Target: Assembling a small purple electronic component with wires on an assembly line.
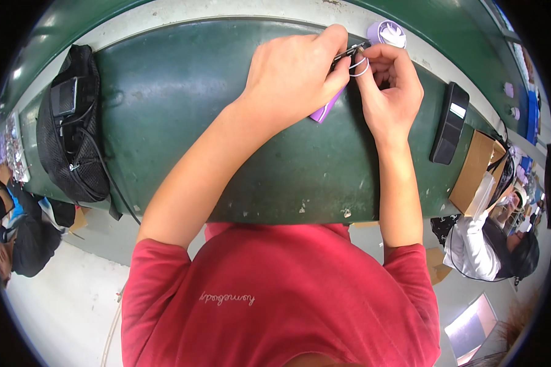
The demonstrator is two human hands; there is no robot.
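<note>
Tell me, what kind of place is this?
Probably a workshop: there's a long green table, a small dark tool in the left hand, and a person in white off to the right.

The bench [288, 171] is green, the shirt [281, 275] red, the handle [321, 114] purple, the tub [372, 32] lilac, the loop [360, 75] seemingly white.

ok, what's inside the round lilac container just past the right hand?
White pieces show in the open top of the lilac container; too small to tell what they are. They cover the bottom, so anything beneath them can't be seen.
</note>
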